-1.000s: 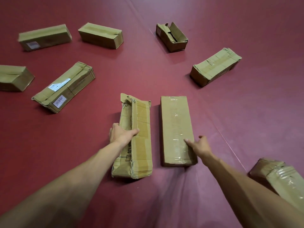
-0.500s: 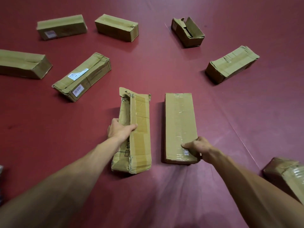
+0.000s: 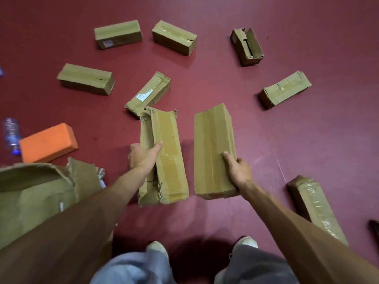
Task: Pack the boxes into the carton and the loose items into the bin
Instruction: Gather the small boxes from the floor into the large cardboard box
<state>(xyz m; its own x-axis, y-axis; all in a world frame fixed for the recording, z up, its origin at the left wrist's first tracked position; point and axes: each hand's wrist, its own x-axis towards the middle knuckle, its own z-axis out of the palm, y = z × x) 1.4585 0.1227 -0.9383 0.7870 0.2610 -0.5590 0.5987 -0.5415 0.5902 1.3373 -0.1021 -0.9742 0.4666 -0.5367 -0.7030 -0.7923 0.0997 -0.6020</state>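
Lifting both now — my left hand (image 3: pixel 143 155) is gripping the torn box (image 3: pixel 168 160), my right hand (image 3: pixel 239 171) the smooth box (image 3: pixel 211 152), and they are coming up off the red floor (image 3: pixel 307 140). The open carton (image 3: pixel 41 193) is waiting at my left, its ragged flap (image 3: pixel 82 171) sticking up; an orange block (image 3: pixel 48 143) is lying beyond.

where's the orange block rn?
Head view, far left on the red floor: orange block sits just right of the plastic bottle, just beyond the torn carton.

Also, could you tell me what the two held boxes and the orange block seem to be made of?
Left-hand box and right-hand box: brown cardboard, matte, with creased or torn edges and glossy tape. Orange block: matte, grainy, possibly foam; hard to say.
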